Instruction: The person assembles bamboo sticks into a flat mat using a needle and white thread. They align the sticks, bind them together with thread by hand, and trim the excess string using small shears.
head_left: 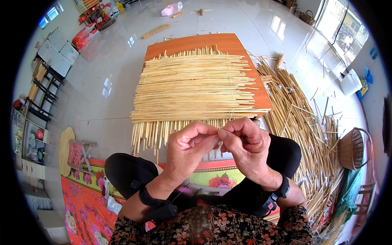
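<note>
My left hand [191,143] and my right hand [246,148] meet at the near edge of a mat of straw-coloured stalks [196,87]. Thumb and forefinger of each are pinched together, the fingertips almost touching. Whatever lies between them is too small to make out; a thin pale strand seems to rise just beyond the right fingers. Most stalks in the mat run left to right, tied across by thin lines. Stalk ends stick out toward me below its near edge, and others show at the far edge. Under the mat is an orange-brown board [232,43].
A big heap of loose stalks [302,118] spreads on the floor at the right, by a wicker basket [352,149] and a white bucket [351,83]. Flowered cloth [87,204] lies at the near left beside a small folding stool [81,155]. My knees flank the mat's near edge.
</note>
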{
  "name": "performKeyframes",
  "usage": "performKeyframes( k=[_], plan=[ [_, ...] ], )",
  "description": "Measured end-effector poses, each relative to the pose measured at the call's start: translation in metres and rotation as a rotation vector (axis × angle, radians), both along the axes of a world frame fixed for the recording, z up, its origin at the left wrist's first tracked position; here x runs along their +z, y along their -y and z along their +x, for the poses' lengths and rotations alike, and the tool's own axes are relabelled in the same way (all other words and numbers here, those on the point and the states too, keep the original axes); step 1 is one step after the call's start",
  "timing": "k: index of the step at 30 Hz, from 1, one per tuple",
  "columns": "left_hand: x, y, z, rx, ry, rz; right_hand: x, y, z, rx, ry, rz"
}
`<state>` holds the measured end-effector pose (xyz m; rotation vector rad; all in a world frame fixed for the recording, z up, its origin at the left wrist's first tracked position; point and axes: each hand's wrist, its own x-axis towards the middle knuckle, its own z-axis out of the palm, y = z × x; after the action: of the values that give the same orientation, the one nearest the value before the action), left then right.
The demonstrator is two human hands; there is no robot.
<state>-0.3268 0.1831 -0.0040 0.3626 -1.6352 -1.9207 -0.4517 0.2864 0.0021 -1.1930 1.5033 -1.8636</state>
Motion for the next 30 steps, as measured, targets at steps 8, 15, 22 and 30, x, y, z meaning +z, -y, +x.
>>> performKeyframes(
  k=[8, 15, 22, 30],
  plan=[
    [0.006, 0.003, 0.002, 0.024, 0.003, 0.083, 0.009, -0.011, -0.008, 0.233, 0.094, -0.182],
    [0.003, 0.025, 0.003, 0.107, 0.016, 0.087, 0.042, -0.015, 0.004, 0.931, 0.026, -0.9],
    [-0.002, 0.043, -0.008, 0.077, 0.02, 0.095, 0.038, -0.011, 0.012, 0.824, 0.144, -0.982],
    [-0.019, 0.048, -0.003, 0.078, 0.067, 0.147, 0.032, 0.001, 0.007, 0.798, 0.148, -0.95]
  ],
)
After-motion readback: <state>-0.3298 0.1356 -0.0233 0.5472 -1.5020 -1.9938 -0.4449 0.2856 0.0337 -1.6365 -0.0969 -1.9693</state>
